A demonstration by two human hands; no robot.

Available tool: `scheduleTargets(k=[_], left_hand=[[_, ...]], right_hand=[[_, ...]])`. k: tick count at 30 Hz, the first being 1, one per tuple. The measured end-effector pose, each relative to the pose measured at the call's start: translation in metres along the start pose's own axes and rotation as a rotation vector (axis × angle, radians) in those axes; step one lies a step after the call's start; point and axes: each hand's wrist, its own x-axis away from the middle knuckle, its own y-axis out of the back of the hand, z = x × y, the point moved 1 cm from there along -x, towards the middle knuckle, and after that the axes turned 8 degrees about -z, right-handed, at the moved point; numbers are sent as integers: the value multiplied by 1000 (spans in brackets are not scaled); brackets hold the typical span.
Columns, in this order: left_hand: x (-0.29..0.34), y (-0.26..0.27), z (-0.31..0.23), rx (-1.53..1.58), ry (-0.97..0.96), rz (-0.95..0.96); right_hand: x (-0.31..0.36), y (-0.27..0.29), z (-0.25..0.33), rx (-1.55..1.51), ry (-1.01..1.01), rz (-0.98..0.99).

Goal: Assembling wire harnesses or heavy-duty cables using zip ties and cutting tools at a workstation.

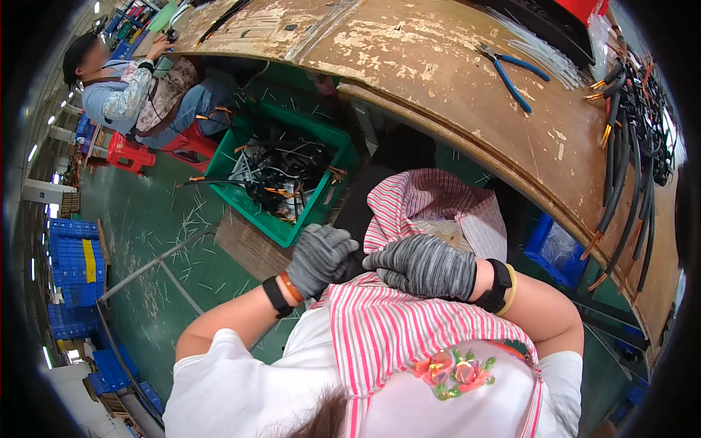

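Observation:
Both of my hands wear grey knitted gloves and rest close together over my lap. My left hand (321, 257) is closed, its fingers curled against the dark trousers at the apron's left edge; whatever may be inside them is hidden. My right hand (423, 266) lies across the pink-and-white striped apron (394, 321), fingers bent together on a bunched fold of it. Beyond that hand the apron's lower part (438, 193) is gathered up over my lap, with a beige patch of cloth showing in its opening.
A worn wooden workbench (438, 66) curves ahead, bearing blue-handled pliers (515, 73), thin white strips (537, 47) and black cables (631, 153) with bare copper ends. At left stands a green crate (285, 237) of cables. A co-worker (139, 95) sits farther left. A blue bin (555, 248) is under the bench.

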Motion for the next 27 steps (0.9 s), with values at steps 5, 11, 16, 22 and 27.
scheduleTargets(k=[5, 11, 16, 22, 27], left_hand=[[-27, -15, -4, -11, 35, 50], [-35, 7, -9, 4, 42, -129], [-18, 7, 11, 184, 271, 3], [-19, 12, 6, -158, 51, -92], [-23, 4, -10, -108, -19, -100]], right_hand=[[-7, -3, -2, 57, 90, 58], [-16, 7, 26, 322, -88, 264], [-13, -8, 7, 353, 45, 253], [-25, -7, 19, 456, 32, 330], [-28, -30, 4, 434, 164, 155]])
